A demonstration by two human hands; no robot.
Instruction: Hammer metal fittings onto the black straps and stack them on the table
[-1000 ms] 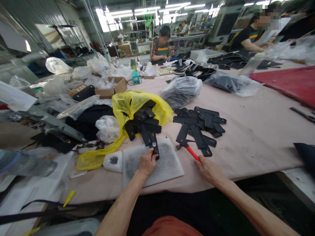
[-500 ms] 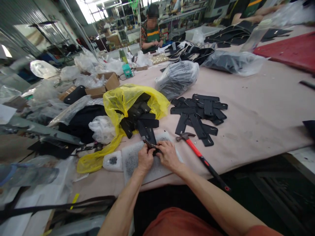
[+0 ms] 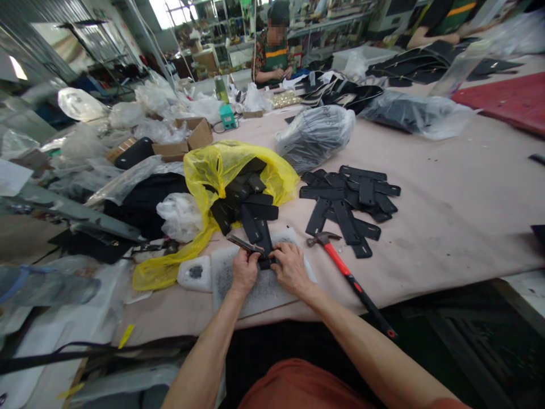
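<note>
My left hand (image 3: 246,272) is closed on a slim metal tool (image 3: 243,243), which looks like pliers and points up and to the left; its exact kind is unclear. My right hand (image 3: 291,268) has its fingers pinched on a small black piece (image 3: 267,263) between the two hands. Below both hands lies a worn pale pad (image 3: 255,298) with dark marks. Flat black strips with slots (image 3: 251,224) spill from a yellow plastic bag (image 3: 204,170) just beyond the hands. To the right rests a claw hammer (image 3: 336,258) with a red and black handle.
A pile of black slotted strips (image 3: 347,218) lies right of the yellow bag. Behind are a filled clear bag (image 3: 317,136), a cardboard box (image 3: 198,136) and a teal device (image 3: 227,116). A red board (image 3: 506,99) is far right. A co-worker (image 3: 275,57) sits across the table.
My left hand has drawn slightly left and down, and the metal tool now angles out to the left, apart from the black piece's middle. The right hand stays nearly in place. The view has shifted slightly.
</note>
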